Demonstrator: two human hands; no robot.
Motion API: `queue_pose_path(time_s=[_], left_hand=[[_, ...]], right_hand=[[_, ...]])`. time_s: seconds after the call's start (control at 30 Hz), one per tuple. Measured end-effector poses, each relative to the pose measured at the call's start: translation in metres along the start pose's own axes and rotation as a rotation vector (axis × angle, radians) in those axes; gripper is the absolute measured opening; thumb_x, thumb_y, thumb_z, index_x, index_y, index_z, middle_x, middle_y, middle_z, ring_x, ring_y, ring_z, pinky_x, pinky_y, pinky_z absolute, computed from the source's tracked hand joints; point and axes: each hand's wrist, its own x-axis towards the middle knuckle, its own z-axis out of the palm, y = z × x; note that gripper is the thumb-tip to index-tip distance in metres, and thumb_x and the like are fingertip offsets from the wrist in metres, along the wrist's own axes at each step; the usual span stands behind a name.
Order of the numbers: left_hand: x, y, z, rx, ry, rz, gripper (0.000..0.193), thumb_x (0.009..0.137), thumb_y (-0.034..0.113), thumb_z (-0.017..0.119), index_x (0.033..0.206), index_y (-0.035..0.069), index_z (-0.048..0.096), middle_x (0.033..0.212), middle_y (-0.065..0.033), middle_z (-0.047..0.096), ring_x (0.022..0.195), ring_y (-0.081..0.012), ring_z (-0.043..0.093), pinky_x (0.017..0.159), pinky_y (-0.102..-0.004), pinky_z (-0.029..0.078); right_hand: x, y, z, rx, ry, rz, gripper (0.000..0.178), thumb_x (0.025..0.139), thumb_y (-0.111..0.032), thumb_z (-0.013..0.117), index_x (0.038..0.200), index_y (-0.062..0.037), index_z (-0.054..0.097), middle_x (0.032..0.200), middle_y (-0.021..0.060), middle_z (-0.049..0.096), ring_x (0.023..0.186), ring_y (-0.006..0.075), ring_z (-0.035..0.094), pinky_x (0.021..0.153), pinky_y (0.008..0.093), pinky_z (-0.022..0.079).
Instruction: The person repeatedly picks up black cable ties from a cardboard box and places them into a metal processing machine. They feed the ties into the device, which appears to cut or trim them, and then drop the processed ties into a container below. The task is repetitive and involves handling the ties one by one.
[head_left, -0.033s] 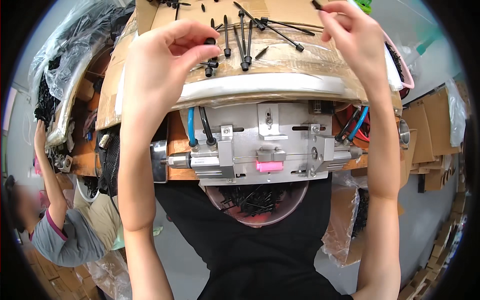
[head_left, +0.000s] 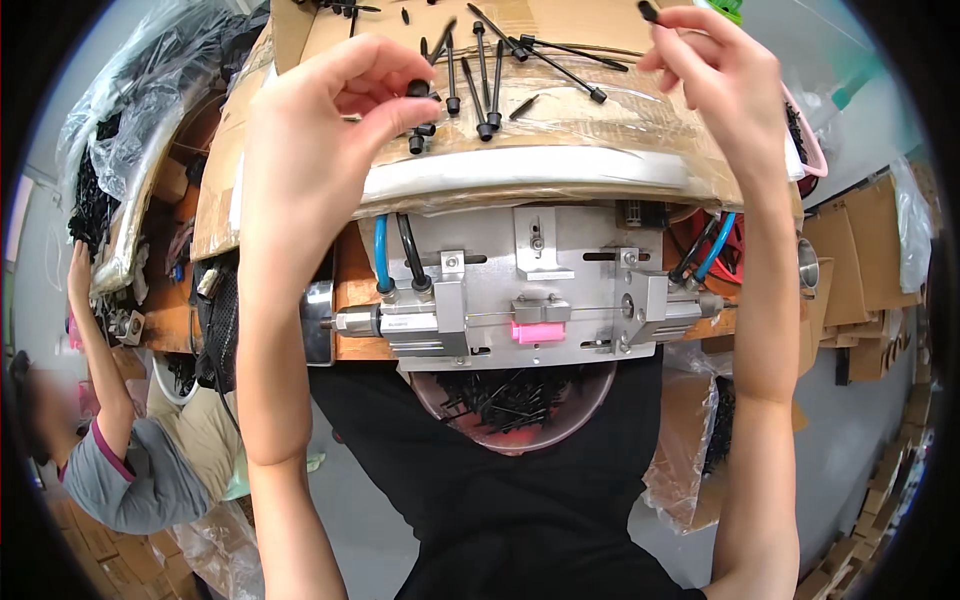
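Note:
My left hand [head_left: 330, 110] is raised at the upper left and pinches a small black cap [head_left: 416, 88] between thumb and fingers, just above several black pins [head_left: 485, 85] lying on a film-covered cardboard shelf [head_left: 560, 130]. At the upper right, my right hand [head_left: 720, 75] pinches another small black piece [head_left: 648, 12] at its fingertips, over the shelf's far right part. Long thin black pins [head_left: 560, 60] lie between the two hands.
Below the shelf sits a metal fixture [head_left: 530, 300] with a pink block [head_left: 538, 332] and blue and black hoses [head_left: 395, 255]. A round bowl of black parts [head_left: 510, 400] hangs under it. Another person [head_left: 120, 470] works at the lower left beside plastic bags; cardboard is stacked at the right.

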Motion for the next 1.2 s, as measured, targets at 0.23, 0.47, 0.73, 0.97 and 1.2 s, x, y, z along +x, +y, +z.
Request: queue_pose_path(time_s=[0.23,0.47,0.73,0.97,1.2], left_hand=[[-0.128,0.04,0.046,0.126,-0.048,0.136,0.05,0.069,-0.008,0.075,0.116,0.001,0.063,0.093,-0.0101,0.063,0.081,-0.0238,0.06,0.075,-0.0323,0.051],[-0.197,0.047,0.115,0.288,-0.273,0.071,0.075,0.069,-0.007,0.06,0.141,-0.01,0.041,0.089,-0.0085,0.046,0.077,-0.0212,0.048,0.075,-0.0317,0.047],[-0.187,0.051,0.111,0.355,-0.353,0.023,0.075,0.072,-0.004,0.062,0.143,-0.008,0.039,0.09,-0.0083,0.047,0.082,-0.0214,0.05,0.08,-0.0307,0.047],[-0.078,0.041,0.069,0.265,-0.036,0.087,0.046,0.084,0.007,0.068,0.129,0.006,0.057,0.1,-0.0141,0.056,0.095,-0.0326,0.054,0.086,-0.0406,0.045],[0.004,-0.013,0.057,0.258,-0.129,0.19,0.015,0.089,0.014,0.066,0.099,0.003,0.063,0.081,-0.0107,0.06,0.081,-0.0267,0.058,0.076,-0.0364,0.046]], right_hand=[[-0.062,0.013,-0.036,0.527,-0.02,-0.064,0.027,0.099,-0.014,0.057,0.118,0.0046,0.058,0.098,0.0207,0.07,0.087,0.0248,0.071,0.057,0.0267,0.053],[-0.112,0.01,-0.037,0.675,0.012,-0.07,0.027,0.101,-0.015,0.056,0.116,0.0071,0.059,0.098,0.0215,0.07,0.086,0.0266,0.072,0.058,0.0248,0.055],[-0.162,0.01,-0.018,0.486,0.054,-0.185,0.018,0.089,0.009,0.061,0.106,0.0046,0.057,0.103,0.022,0.066,0.092,0.0266,0.067,0.063,0.0295,0.058],[-0.253,0.027,0.041,-0.035,-0.168,-0.219,0.065,0.071,0.009,0.077,0.132,0.0073,0.054,0.077,0.0119,0.061,0.065,0.0221,0.059,0.059,0.0325,0.05],[-0.255,0.03,0.066,-0.08,-0.259,-0.179,0.066,0.071,0.005,0.079,0.132,0.0061,0.055,0.074,0.0092,0.058,0.063,0.0209,0.057,0.06,0.0312,0.05]])
